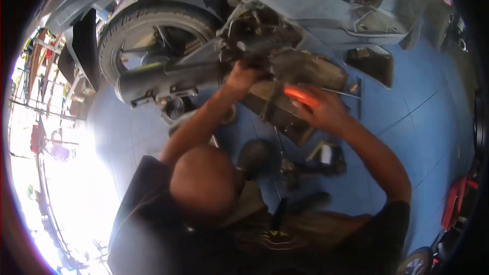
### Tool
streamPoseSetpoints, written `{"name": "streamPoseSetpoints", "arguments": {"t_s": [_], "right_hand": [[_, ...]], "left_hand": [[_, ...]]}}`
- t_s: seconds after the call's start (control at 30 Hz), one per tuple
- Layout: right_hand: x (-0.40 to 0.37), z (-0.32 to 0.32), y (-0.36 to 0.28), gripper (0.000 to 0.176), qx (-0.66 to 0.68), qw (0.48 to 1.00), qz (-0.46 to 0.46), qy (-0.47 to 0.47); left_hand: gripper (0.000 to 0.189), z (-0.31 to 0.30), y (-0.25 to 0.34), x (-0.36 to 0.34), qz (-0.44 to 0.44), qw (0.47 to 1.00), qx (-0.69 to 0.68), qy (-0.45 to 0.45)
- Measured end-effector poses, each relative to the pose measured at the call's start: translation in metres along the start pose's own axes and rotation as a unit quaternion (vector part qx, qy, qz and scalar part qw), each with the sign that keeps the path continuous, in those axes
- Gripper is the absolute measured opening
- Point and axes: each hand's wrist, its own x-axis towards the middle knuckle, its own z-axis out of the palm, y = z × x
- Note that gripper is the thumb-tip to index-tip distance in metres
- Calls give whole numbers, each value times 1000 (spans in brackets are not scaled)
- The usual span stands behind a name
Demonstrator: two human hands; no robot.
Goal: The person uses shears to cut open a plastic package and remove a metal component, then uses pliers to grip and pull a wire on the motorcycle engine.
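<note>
A motor scooter (300, 7) with grey and dark panels fills the top of the head view, its engine area (260, 33) exposed. My left hand (241, 79) reaches to the engine area, beside the inner end of the dark exhaust muffler (170, 77). Its fingers are blurred and partly hidden among the parts. My right hand (326, 111) is closed around an orange-handled tool (304, 95), just right of a dusty brown engine cover or case (326, 71). The tool's working end is too blurred to make out.
The rear wheel (109, 46) stands at left. On the blue tiled floor (412, 107) lie a thin metal rod tool (359, 89), a black dish-like panel (374, 66) and dark loose parts (326, 158). My bent knee (202, 181) is close below my left arm. A red object (452, 203) is at far right.
</note>
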Motion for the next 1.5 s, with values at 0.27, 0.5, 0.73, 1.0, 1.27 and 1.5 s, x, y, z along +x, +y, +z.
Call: {"name": "streamPoseSetpoints", "arguments": {"t_s": [0.27,0.5,0.73,1.0,1.27,1.5], "right_hand": [[11,61,10,33,81,986,138,35],[30,102,0,32,0,970,207,126],[31,134,2,37,-122,964,169,166],[34,128,7,38,-182,963,118,162],[55,103,0,42,-231,963,95,101],[64,80,15,41,-259,966,12,14]], "left_hand": [[23,-29,-50,1,112,992,-48,35],[18,-36,-60,7,129,989,-77,5],[21,-51,-54,13,188,981,-27,-45],[21,-54,-57,16,171,976,-89,-99],[26,-54,-59,21,166,970,-112,-135],[26,-51,-65,26,138,969,-139,-150]]}}
